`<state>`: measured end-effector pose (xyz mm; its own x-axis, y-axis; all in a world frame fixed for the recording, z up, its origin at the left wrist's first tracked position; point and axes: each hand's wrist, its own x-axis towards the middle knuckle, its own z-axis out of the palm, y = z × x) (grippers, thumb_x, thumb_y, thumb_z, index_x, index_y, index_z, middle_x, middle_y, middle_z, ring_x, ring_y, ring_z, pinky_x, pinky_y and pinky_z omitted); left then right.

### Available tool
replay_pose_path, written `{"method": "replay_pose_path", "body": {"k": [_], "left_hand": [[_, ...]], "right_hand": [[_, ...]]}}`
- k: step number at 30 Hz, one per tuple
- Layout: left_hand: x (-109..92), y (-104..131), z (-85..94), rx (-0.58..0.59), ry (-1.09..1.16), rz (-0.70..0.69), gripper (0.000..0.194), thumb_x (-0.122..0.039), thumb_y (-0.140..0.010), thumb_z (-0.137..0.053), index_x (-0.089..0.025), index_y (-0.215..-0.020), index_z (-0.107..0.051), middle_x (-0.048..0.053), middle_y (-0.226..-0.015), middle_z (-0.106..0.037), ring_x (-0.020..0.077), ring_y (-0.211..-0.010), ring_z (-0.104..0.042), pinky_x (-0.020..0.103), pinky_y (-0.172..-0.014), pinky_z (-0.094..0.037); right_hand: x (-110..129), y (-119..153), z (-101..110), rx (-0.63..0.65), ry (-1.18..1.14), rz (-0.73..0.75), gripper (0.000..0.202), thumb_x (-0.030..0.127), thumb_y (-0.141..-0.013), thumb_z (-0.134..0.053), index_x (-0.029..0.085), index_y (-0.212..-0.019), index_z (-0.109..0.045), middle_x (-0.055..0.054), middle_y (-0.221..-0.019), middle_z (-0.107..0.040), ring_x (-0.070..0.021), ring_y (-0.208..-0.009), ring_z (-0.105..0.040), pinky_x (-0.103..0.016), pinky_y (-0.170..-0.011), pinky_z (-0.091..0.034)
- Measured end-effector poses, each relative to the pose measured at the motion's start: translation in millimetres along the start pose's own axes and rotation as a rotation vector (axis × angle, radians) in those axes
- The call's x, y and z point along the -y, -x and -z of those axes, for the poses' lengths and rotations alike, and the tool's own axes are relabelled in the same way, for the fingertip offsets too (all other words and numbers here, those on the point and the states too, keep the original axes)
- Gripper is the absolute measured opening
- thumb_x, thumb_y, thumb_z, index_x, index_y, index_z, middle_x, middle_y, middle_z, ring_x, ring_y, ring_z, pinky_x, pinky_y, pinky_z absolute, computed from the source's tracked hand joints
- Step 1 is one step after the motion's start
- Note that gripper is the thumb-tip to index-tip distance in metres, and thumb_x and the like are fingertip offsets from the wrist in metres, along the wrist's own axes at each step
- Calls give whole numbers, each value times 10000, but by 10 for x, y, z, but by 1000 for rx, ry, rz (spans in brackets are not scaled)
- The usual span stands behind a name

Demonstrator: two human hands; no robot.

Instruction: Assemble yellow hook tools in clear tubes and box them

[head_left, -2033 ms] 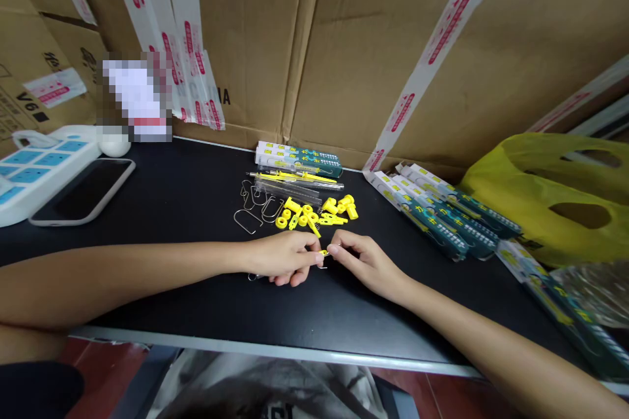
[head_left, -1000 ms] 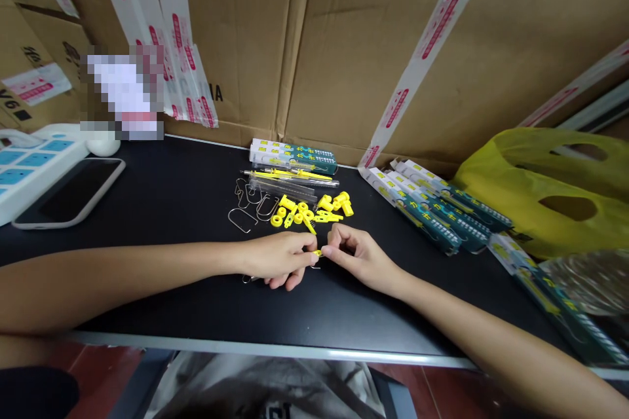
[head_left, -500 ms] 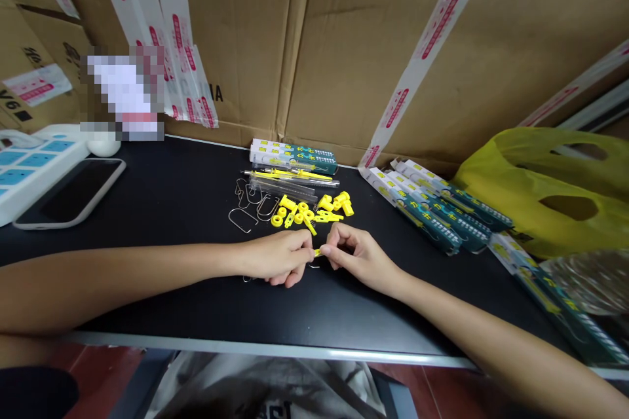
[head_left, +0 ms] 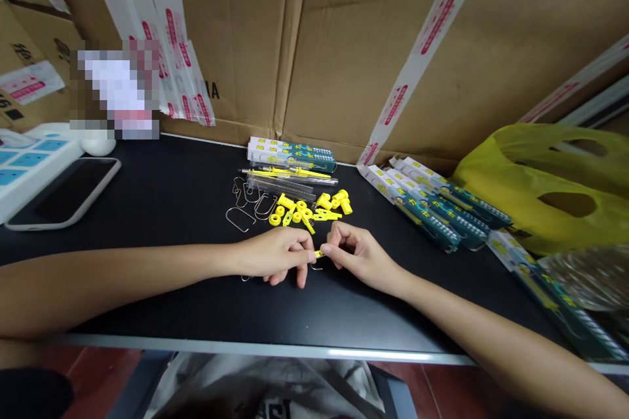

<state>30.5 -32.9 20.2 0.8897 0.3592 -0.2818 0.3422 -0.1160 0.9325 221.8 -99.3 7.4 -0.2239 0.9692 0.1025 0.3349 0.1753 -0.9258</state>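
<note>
Between my two hands, low over the black tabletop, is a small yellow plastic piece (head_left: 319, 254). My left hand (head_left: 285, 255) pinches its left end with thumb and forefinger, the other fingers loosely bent. The thumb and fingers of my right hand (head_left: 354, 253) grip its right end. Just under the piece a bent metal wire (head_left: 317, 268) shows; whether it is joined to the piece I cannot tell. Beyond my fingertips lies a loose cluster of yellow plastic parts (head_left: 297, 209), rings and caps among them. Several bent wire hooks (head_left: 240, 218) lie left of that cluster.
Clear plastic tubes (head_left: 285, 186) and printed boxes (head_left: 292, 154) lie behind the parts. More boxes (head_left: 417, 203) and a yellow bag (head_left: 545, 190) are on the right. A phone (head_left: 66, 193) and a power strip (head_left: 37, 157) sit at the left. Cardboard (head_left: 236, 46) stands behind.
The fingers of my left hand have loosened and spread slightly, and more of the yellow piece shows. My right hand has hardly moved. The whole view has shifted a little.
</note>
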Motion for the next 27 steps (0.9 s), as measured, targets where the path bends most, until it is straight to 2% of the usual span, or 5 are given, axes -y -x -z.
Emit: {"method": "replay_pose_path", "body": {"k": [8,19,27], "left_hand": [[22,39,-56,-33,-2,-49,229,-398,-904,-415,-187,-818,-400,-18,-673,-643,24,-299,-398,117,-280,-241],[-13,80,-112,-106,-39,-71,226,-398,-917,-372,-194,-820,-386,-32,-653,-610,33,-312,-401,134,-309,-282],[-64,119,-157,-133,53,-65,176,-376,-919,-374,-216,-993,-362,-56,-653,-588,36,-299,-379,132,-291,-276]], "right_hand": [[-48,34,-38,-69,112,72,303,355,-799,-653,189,-651,-448,40,-578,-484,-97,-531,-423,-236,-523,-338],[-50,56,-98,-158,292,122,280,366,-842,-589,206,-672,-435,16,-610,-510,-117,-549,-460,-247,-527,-360],[-25,94,-121,-207,518,329,232,255,-874,-531,212,-660,-450,4,-597,-514,-122,-535,-475,-267,-526,-374]]}}
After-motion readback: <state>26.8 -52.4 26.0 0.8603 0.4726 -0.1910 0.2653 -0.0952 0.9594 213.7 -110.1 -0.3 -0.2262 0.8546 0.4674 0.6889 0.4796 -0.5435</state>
